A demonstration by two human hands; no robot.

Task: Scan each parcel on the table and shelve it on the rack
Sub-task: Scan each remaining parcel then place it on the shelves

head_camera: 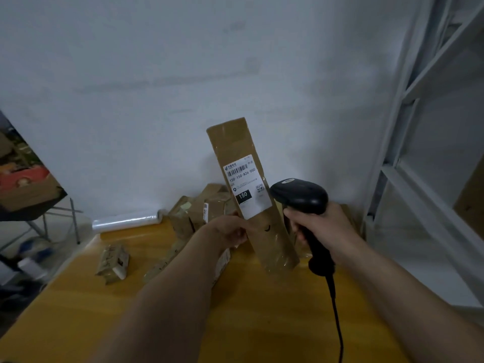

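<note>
The left hand (231,229) pinches the long brown parcel (251,189) at its left edge, just under the white label (246,186), thumb on the front and fingers hidden behind. The parcel stands tilted in the air above the table (262,323), label facing us. Just beside it, the right hand (319,226) has its fingers wrapped round the grip of a black scanner (301,196), head near the label. More parcels (199,210) are heaped at the table's far edge, a small one (114,260) near its left edge. The white rack (419,153) stands to the right.
</note>
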